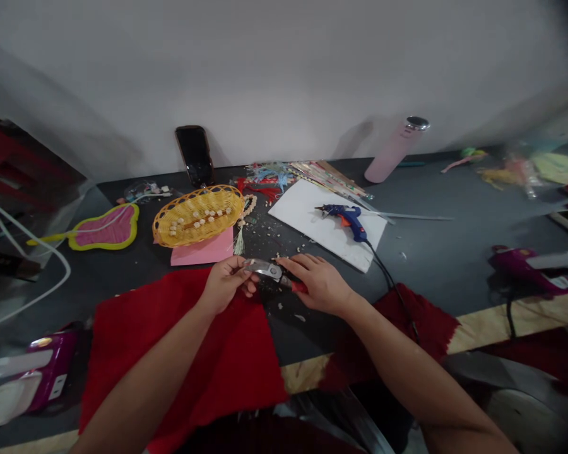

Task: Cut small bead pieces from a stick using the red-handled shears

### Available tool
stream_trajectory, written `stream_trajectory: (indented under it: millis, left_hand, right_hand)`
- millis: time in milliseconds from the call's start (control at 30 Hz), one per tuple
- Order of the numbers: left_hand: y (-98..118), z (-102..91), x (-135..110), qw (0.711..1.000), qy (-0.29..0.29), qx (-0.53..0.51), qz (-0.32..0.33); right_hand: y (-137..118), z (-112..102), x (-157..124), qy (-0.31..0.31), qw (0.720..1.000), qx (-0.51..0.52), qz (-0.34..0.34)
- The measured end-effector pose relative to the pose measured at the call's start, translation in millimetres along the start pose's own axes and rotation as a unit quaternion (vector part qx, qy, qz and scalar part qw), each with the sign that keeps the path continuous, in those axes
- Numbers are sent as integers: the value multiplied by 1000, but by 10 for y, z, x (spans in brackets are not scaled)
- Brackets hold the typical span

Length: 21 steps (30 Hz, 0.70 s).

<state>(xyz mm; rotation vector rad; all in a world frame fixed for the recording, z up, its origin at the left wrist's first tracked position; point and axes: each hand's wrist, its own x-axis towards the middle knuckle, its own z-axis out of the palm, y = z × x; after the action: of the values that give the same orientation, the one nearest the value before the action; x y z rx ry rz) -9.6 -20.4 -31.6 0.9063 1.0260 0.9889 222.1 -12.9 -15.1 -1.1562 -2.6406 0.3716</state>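
My right hand (324, 284) is wrapped round the red handles of a pair of pliers (271, 271), whose metal head points left. At their jaws my left hand (227, 284) is closed, thumb and fingers pinched together; whatever it holds is too small to make out. Beneath my left forearm lies a red cloth (239, 353). Small pale crumbs and bits are scattered on the dark table (307, 334) around the pliers. Just beyond my left hand are a pale tassel (238, 243) and a pink sheet (208, 249).
A yellow wicker basket (208, 230) holds several small pale pieces. A blue glue gun (348, 221) rests on a white board (296, 205), its cord running towards me. Along the wall stand a phone (194, 154) and a pink bottle (392, 151). Purple devices (59, 362) sit at both sides.
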Motion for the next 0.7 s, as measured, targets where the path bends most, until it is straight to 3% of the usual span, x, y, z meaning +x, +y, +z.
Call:
stream_trajectory:
  millis: [333,700]
  left_hand:
    - [-36,-12,2,1000,-12,17,3]
    - [-62,38,12,997,44,35,47]
  right_hand:
    - [-75,-35,-25,-9,1000,8,17]
    - [-87,61,-5,4,999,0,46]
